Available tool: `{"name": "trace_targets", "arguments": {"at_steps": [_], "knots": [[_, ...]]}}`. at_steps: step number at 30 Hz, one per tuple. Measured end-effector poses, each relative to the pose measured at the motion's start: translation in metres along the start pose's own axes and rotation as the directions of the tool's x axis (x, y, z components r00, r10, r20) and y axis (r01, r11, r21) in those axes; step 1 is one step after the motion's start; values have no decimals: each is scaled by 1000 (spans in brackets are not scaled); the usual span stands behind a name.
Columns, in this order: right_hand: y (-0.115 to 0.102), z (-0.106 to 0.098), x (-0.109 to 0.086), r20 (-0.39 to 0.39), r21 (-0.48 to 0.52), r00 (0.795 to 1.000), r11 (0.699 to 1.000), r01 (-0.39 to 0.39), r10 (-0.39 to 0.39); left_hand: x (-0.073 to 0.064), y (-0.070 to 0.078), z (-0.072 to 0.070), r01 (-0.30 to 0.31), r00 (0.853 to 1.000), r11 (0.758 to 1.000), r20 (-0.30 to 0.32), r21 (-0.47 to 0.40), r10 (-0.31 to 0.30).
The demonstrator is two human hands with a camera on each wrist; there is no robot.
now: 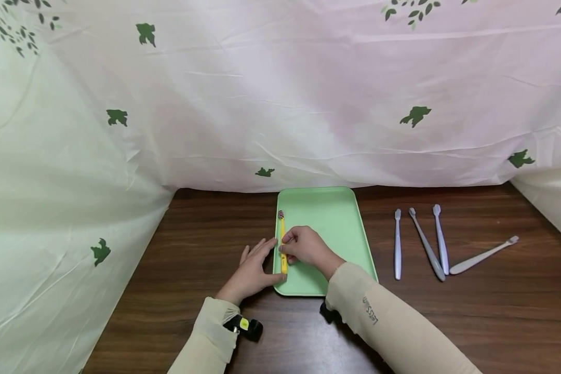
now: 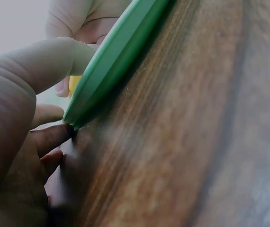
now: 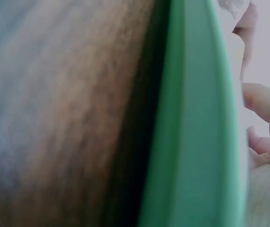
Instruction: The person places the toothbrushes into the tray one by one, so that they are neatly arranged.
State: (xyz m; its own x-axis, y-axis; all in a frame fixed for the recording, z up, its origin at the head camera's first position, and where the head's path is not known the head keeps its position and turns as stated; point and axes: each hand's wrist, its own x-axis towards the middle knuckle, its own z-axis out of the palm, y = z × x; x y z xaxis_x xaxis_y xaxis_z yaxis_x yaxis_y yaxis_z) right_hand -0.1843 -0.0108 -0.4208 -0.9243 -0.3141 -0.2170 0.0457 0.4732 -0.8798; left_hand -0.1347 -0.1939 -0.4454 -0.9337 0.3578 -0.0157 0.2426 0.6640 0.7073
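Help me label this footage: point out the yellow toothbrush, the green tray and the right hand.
Yellow toothbrush [image 1: 284,264]: head view, on the lower handle.
Green tray [image 1: 332,223]: head view, on its bare floor.
Right hand [image 1: 311,248]: head view, on the back of the hand.

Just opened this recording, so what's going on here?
A person's right hand pinches a yellow-handled toothbrush along the left side of a light green rectangular tray. The left hand has its fingers at the tray's left edge and its thumb near the toothbrush's lower end. Four pale toothbrushes lie right of the tray on the dark brown wood-grain table.
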Motion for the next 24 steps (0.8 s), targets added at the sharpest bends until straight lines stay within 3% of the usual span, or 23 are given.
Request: {"name": "trace_targets", "arguments": {"at_steps": [10,24], "knots": [[-3,3,-3,-8,-37,1000,999,8,-9,-1,0,0,1,1000,1000,-7,1,-1],[3,1,-3,4,-7,1000,1000,18,-18,1,0,0,-5,1000,1000,2,-7,5]]}}
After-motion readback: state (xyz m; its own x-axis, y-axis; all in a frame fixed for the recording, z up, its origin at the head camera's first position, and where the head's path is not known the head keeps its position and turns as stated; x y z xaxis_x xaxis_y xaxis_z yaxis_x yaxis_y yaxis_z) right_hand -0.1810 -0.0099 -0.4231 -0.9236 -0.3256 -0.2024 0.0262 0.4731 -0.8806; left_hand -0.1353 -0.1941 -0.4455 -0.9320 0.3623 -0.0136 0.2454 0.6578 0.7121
